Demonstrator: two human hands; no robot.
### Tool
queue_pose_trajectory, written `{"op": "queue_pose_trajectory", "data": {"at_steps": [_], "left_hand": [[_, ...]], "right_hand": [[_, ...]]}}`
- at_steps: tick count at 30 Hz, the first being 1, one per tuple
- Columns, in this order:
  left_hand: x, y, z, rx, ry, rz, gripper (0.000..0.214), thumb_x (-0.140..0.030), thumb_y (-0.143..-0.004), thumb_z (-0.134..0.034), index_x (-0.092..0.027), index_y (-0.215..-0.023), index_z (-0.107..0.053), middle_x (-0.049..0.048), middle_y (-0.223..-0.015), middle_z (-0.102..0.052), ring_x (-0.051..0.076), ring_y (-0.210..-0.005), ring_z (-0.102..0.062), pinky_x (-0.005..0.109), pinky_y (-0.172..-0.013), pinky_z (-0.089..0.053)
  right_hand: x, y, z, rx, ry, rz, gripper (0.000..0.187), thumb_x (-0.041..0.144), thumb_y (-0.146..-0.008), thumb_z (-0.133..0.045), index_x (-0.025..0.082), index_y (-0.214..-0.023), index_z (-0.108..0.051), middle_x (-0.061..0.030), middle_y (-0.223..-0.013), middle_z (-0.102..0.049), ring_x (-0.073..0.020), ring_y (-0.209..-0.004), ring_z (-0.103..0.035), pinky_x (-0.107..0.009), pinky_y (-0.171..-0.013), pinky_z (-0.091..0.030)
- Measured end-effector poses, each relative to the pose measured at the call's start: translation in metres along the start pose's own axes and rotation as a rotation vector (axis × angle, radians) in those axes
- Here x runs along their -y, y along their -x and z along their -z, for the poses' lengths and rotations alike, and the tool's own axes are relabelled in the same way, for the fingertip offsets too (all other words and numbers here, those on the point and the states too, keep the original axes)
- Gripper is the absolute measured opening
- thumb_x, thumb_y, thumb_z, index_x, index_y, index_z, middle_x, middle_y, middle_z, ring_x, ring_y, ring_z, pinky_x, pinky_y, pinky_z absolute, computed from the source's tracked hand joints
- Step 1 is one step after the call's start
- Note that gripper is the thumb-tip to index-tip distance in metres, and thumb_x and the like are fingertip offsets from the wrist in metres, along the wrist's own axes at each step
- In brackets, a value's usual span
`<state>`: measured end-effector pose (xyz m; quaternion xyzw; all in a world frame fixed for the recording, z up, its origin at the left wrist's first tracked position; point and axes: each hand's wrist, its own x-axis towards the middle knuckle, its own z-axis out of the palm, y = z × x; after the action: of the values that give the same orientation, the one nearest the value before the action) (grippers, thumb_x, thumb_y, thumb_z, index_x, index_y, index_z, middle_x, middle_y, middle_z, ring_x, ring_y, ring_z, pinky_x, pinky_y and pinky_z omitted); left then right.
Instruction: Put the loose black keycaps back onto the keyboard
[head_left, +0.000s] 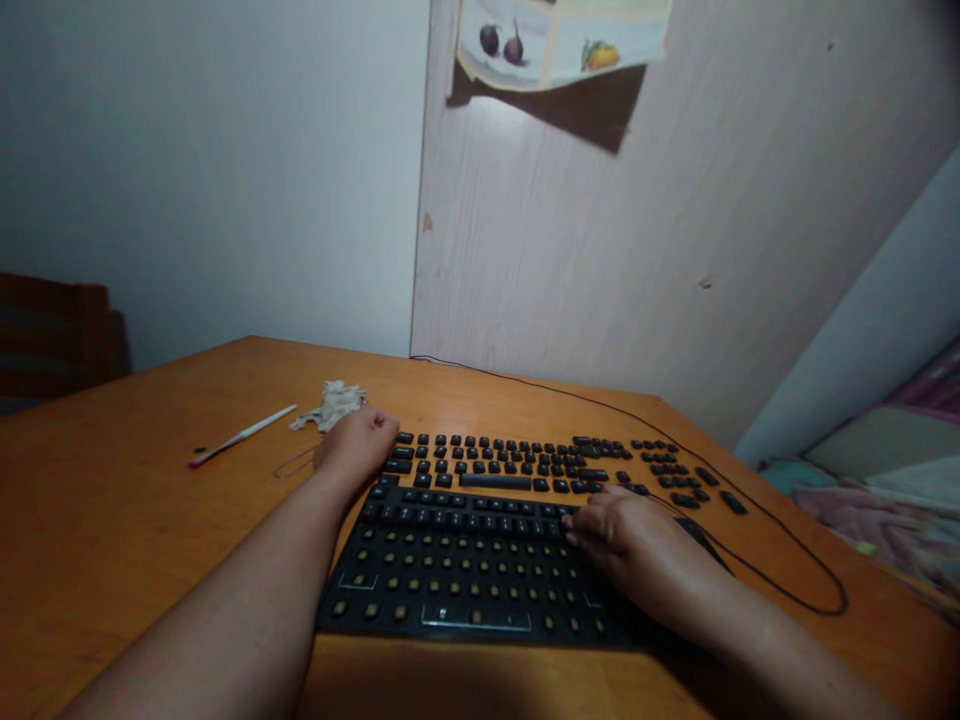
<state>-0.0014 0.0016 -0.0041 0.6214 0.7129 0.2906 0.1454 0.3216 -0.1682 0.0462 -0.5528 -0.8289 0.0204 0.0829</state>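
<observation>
A black keyboard [450, 575] lies on the table in front of me. Its upper two rows carry keycaps, while bare switch stems show in the lower rows. Behind it, loose black keycaps [495, 482] are laid out in rows on the wood. My left hand [361, 440] is curled closed at the left end of these rows; whatever it may hold is hidden. Over the keyboard's right part, my right hand [619, 530] has its fingertips together at the end of the number row. What is under them cannot be made out, and the hand covers the keys beneath.
On the wooden table [150, 500], a crumpled whitish cloth or tissue [337, 402], a slim white brush-like stick [247, 433] and a bent wire [294, 462] lie at left. A black cable [780, 520] loops along the right. A wall stands behind; a chair [56, 330] is far left.
</observation>
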Motion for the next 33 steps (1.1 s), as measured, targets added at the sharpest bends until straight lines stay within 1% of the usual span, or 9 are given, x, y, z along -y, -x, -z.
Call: {"op": "queue_pose_trajectory", "data": {"at_steps": [5,10,15,21,25,28,33], "left_hand": [[-0.001,0.001,0.001,0.005,-0.003,-0.003,0.032,-0.05,-0.079,-0.048,-0.024,-0.076,-0.066,0.0014,-0.077,-0.068,0.019,-0.069,-0.058,0.027,-0.053,-0.029],[0.003,-0.001,-0.001,0.004,-0.009,-0.023,0.033,-0.051,-0.079,-0.048,-0.024,-0.076,-0.067,0.0018,-0.077,-0.068,0.02,-0.068,-0.058,0.027,-0.053,-0.03],[0.004,-0.002,-0.001,0.011,-0.017,-0.028,0.035,-0.053,-0.079,-0.047,-0.023,-0.078,-0.067,0.0028,-0.075,-0.068,0.02,-0.066,-0.058,0.027,-0.053,-0.031],[0.002,-0.001,-0.001,0.003,-0.038,-0.024,0.035,-0.052,-0.079,-0.047,-0.023,-0.078,-0.067,0.0027,-0.076,-0.069,0.02,-0.068,-0.058,0.027,-0.054,-0.031],[0.002,-0.002,-0.001,-0.001,-0.041,-0.018,0.035,-0.054,-0.078,-0.049,-0.023,-0.077,-0.067,0.0024,-0.076,-0.069,0.02,-0.069,-0.059,0.027,-0.053,-0.03],[0.001,-0.001,0.0,-0.007,-0.041,-0.006,0.035,-0.053,-0.077,-0.049,-0.024,-0.076,-0.067,0.0022,-0.077,-0.069,0.021,-0.07,-0.059,0.027,-0.053,-0.03],[-0.001,0.0,0.002,0.009,-0.033,-0.007,0.034,-0.052,-0.077,-0.049,-0.024,-0.077,-0.067,0.0023,-0.076,-0.069,0.021,-0.069,-0.059,0.027,-0.054,-0.031]], "right_hand": [[0.001,0.002,-0.002,-0.028,0.016,0.001,0.021,0.015,-0.091,-0.054,0.02,-0.075,-0.066,-0.0029,-0.076,-0.064,-0.0176,-0.076,-0.054,-0.029,-0.071,-0.04],[0.006,0.003,0.001,-0.02,0.019,-0.024,0.022,0.016,-0.092,-0.052,0.019,-0.073,-0.064,-0.0037,-0.074,-0.063,-0.0185,-0.075,-0.054,-0.03,-0.07,-0.04],[0.002,0.002,-0.002,-0.03,-0.019,-0.017,0.023,0.015,-0.091,-0.052,0.019,-0.071,-0.063,-0.0033,-0.074,-0.063,-0.0177,-0.074,-0.054,-0.03,-0.071,-0.042],[-0.004,0.007,-0.005,-0.04,-0.088,-0.014,0.022,0.02,-0.094,-0.051,0.02,-0.087,-0.072,-0.0048,-0.081,-0.067,-0.0183,-0.079,-0.058,-0.032,-0.075,-0.045],[-0.009,0.01,-0.001,-0.115,-0.128,-0.024,0.024,0.024,-0.095,-0.049,0.02,-0.096,-0.073,-0.0051,-0.084,-0.068,-0.0188,-0.084,-0.06,-0.033,-0.079,-0.045],[-0.011,0.012,0.002,-0.14,-0.131,-0.022,0.024,0.022,-0.094,-0.049,0.02,-0.095,-0.073,-0.0051,-0.085,-0.069,-0.0187,-0.085,-0.06,-0.033,-0.081,-0.045],[-0.009,0.015,0.004,-0.121,-0.123,-0.001,0.022,0.02,-0.092,-0.051,0.021,-0.092,-0.073,-0.0051,-0.083,-0.068,-0.0185,-0.081,-0.059,-0.032,-0.076,-0.045]]}}
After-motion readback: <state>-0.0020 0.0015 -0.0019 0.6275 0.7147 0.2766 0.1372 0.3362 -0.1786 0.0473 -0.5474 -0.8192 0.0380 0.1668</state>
